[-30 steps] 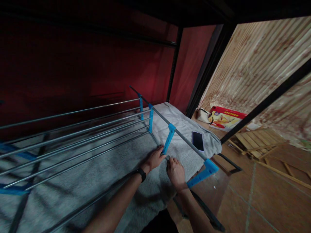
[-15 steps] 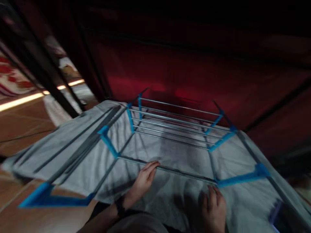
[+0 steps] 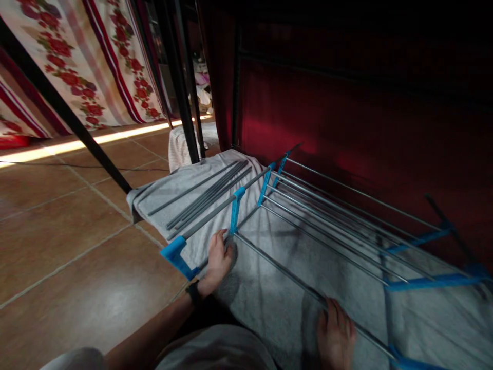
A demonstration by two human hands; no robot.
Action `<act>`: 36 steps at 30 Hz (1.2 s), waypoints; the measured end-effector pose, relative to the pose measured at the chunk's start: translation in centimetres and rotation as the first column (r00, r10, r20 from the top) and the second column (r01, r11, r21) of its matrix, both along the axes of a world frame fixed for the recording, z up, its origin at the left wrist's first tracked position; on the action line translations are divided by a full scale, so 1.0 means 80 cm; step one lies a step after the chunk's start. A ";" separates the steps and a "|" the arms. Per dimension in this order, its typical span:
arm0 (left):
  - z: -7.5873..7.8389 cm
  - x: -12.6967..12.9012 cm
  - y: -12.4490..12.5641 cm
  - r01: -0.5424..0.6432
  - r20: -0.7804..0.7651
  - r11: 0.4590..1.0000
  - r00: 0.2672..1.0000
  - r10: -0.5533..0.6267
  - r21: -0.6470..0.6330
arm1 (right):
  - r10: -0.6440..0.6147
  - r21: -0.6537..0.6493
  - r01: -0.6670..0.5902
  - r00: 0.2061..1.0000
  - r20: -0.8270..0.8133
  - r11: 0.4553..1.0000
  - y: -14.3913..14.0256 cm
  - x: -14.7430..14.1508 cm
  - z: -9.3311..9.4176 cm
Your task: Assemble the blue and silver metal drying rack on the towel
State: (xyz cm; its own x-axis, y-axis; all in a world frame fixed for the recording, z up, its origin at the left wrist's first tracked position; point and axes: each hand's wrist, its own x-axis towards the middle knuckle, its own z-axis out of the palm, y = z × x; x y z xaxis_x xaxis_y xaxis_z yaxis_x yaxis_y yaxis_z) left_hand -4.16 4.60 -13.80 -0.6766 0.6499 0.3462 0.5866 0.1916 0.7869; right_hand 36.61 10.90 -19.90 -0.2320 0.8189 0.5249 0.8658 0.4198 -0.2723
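A partly built rack of grey metal tubes and blue plastic brackets (image 3: 235,210) lies on a grey blanket (image 3: 285,329). My left hand (image 3: 219,263) is closed around the rack's lower side tube, just below a blue bracket. With fingers curled over it, my right hand (image 3: 337,331) grips the near cross rod (image 3: 279,266), right of its middle. Several thin rods (image 3: 327,203) span the far part of the rack between blue end pieces. Both palms are turned away, so the undersides of the grips are hidden.
Several loose grey tubes (image 3: 208,198) lie on the blanket at left. Black metal legs (image 3: 181,82) stand beyond them on brown floor tiles (image 3: 77,246). A dark red panel (image 3: 346,133) closes the back. A flowered curtain (image 3: 88,67) hangs at the far left.
The view has swung left. My left hand has moved from the near cross rod to the side tube by the left bracket. My right hand has shifted leftward along the cross rod.
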 end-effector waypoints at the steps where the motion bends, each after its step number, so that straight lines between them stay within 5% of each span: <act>1: 0.001 -0.004 0.006 0.011 0.008 1.000 1.000 -0.011 -0.011 | 0.001 0.001 -0.001 1.000 0.015 1.000 0.000 -0.001 0.000; 6: 0.001 -0.017 0.029 0.079 0.031 0.991 0.997 -0.076 -0.107 | 0.001 0.035 -0.001 1.000 0.005 0.999 -0.007 -0.003 -0.003; 10: -0.001 -0.016 0.037 0.019 -0.024 0.978 0.999 -0.025 -0.207 | 0.058 0.067 -0.053 0.996 -0.069 0.996 -0.031 -0.014 -0.019; 17: -0.007 -0.020 0.045 -0.017 -0.044 0.972 0.999 0.007 -0.236 | 0.037 -0.102 -0.039 0.999 -0.021 0.994 -0.077 -0.055 -0.018; 36: -0.009 -0.027 0.040 -0.015 -0.030 0.962 1.000 0.008 -0.271 | -0.009 -0.071 0.007 1.000 -0.029 0.997 -0.065 -0.051 -0.010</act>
